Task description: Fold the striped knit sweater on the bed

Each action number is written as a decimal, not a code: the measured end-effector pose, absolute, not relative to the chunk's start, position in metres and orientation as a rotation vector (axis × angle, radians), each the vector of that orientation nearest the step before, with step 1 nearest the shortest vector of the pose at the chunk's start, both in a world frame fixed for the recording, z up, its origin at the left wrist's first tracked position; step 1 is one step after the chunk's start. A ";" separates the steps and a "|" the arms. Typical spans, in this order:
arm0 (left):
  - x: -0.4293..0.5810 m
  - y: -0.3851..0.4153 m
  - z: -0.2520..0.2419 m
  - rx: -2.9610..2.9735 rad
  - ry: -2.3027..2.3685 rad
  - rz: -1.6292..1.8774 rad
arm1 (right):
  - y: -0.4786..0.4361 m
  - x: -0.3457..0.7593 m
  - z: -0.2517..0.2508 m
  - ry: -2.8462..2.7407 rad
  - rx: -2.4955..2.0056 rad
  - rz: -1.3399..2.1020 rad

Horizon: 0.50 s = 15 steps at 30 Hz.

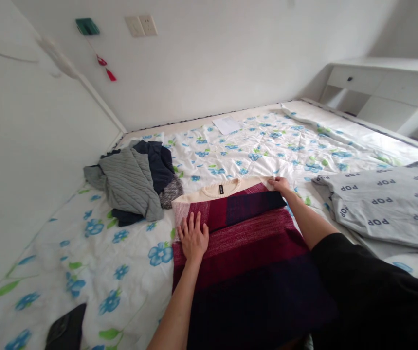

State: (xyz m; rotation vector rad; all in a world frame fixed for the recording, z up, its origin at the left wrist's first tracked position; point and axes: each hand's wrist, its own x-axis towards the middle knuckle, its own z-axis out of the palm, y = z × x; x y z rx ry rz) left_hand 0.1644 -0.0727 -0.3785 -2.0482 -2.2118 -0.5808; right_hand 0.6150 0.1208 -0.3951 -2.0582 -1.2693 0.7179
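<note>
Knit sweater (252, 243), soft and limp-looking, lies flat on the flowered quilt (121, 253), left hand (193, 236) spread on its front, right hand (279, 184) curled at the shoulder edge, any pinch impossible to tell.

**Me:** I'm watching remotely. What's beyond the bed (59, 253)?

**Spotter:** A plain white wall (209, 58), with a double switch plate (140, 26) and a green holder (87, 26) above a red tassel (106, 68).

**Me:** And beside it?

**Spotter:** A white drawer unit (380, 82) at right, another white panel wall (29, 146) at left.
</note>
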 end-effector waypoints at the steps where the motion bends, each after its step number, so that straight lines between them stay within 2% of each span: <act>1: 0.164 -0.073 -0.378 -2.047 -2.210 -0.580 | 0.121 0.614 -0.394 -1.278 -2.119 0.713; 5: 0.165 -0.075 -0.377 -2.035 -2.194 -0.580 | 0.118 0.596 -0.382 -1.431 -2.271 0.478; 9: 0.166 -0.076 -0.376 -2.028 -2.181 -0.585 | 0.092 0.556 -0.378 -1.693 -2.151 0.151; 15: 0.167 -0.079 -0.375 -2.019 -2.206 -0.530 | 0.021 0.502 -0.407 -2.019 -2.022 0.182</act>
